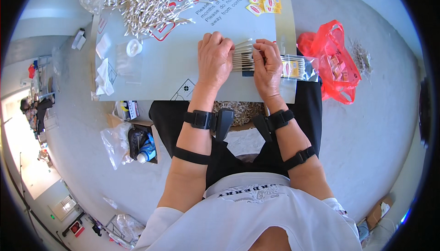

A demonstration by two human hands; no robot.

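Observation:
Between my hands a row of cotton swabs (243, 61) lies side by side on the grey-blue table board (160, 67). My left hand (215, 60) is closed at their left ends, its fingers curled and partly hiding the tips. Over their right ends my right hand (268, 70) is bent, thumb and fingers drawn together near a slanting swab. Just right of that hand lies a clear plastic packet (311, 69) with swabs and a yellow card (290, 69) inside. The fingertips' exact grip is partly hidden.
A big loose heap of cotton swabs (146, 3) covers the table's far left. Several yellow cards (270, 3) lie far right. A small white round container (134, 48) stands left. A red plastic bag (339, 67) sits beyond the right edge; a cardboard box (153, 145) is below left.

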